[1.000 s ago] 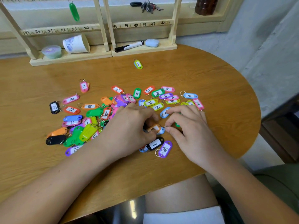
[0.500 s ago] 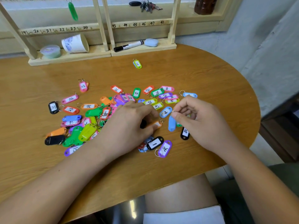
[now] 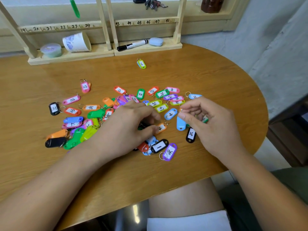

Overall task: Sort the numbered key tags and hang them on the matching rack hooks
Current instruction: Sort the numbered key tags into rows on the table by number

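Snagged rings may drag neighbouring tags along
Right hand point(image 3: 215, 125) pinches blue tag point(image 3: 180, 125); left hand point(image 3: 126, 129), at its nine o'clock, pinches orange tag point(image 3: 162, 128).

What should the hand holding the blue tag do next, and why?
Probably turn the light blue tag over to read its number. The right hand pinches its ring, and only its blank back shows, so the matching hook on the rack isn't known yet.

right hand point(image 3: 211, 129) pinching blue tag point(image 3: 180, 124), left hand point(image 3: 126, 129) perhaps gripping orange tag point(image 3: 162, 128)
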Available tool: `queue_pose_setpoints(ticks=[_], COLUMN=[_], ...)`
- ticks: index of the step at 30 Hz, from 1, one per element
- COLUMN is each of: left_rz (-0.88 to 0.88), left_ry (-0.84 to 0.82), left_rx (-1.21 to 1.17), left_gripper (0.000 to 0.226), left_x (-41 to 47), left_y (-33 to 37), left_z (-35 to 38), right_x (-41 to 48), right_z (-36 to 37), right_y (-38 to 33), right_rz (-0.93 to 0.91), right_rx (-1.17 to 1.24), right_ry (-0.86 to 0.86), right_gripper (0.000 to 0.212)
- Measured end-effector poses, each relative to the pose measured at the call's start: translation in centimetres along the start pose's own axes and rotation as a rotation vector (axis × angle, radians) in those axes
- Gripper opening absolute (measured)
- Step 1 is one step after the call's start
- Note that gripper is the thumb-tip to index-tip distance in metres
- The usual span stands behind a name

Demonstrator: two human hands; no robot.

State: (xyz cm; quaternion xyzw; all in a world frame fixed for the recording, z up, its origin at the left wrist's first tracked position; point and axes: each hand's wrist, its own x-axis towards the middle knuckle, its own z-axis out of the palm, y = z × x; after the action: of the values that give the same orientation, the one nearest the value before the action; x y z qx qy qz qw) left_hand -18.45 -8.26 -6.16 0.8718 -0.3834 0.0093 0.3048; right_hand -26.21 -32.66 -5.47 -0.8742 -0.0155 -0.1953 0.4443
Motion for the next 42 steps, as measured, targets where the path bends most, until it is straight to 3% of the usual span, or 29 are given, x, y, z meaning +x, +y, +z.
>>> queue_pose_setpoints(ticks=[6,10,19,26,32,37,42], left_rz=[0.007,0.005,-0.007,-0.029,-0.053,-0.035,-0.044], left_ry=[-0.017,-0.03,0.002,-0.023,0.004,0.043,0.054], left_rx=[0.009,-0.006,0.051,0.126,0.156,0.168,0.127], left_gripper=[0.021,0.021,0.026,0.038,0.042,0.04,0.029], left_x=[-0.2,-0.1,-0.1,-0.2,-0.2,-0.2,-0.1], left_y=[-0.1,-0.4,-1.1,-1.1,-0.5,-0.1,-0.7], left_z=[0.0,-0.3,-0.7,-0.5,0.3,0.4,0.0], right_x=[-2.8,-3.5,-4.5,-6.3,-5.5,-5.0,-5.3], right_z=[0.3,-0.3,-1.0,-0.2,-0.8,-0.9,1.1], right_y=[0.3,1.9,2.4,1.2,2.1,2.1,0.2], right_rz=[-0.335,-0.454,-0.404,-0.469,-0.416,-0.409,-0.369], right_rx=[-0.252,-0.419,-0.478,-0.375,-0.453,-0.474,-0.414], right_ry=[-0.036,-0.136,-0.131,-0.254,-0.163,-0.142,-0.201], right_gripper=[0.009,0.021,0.04,0.036,0.041,0.039,0.023])
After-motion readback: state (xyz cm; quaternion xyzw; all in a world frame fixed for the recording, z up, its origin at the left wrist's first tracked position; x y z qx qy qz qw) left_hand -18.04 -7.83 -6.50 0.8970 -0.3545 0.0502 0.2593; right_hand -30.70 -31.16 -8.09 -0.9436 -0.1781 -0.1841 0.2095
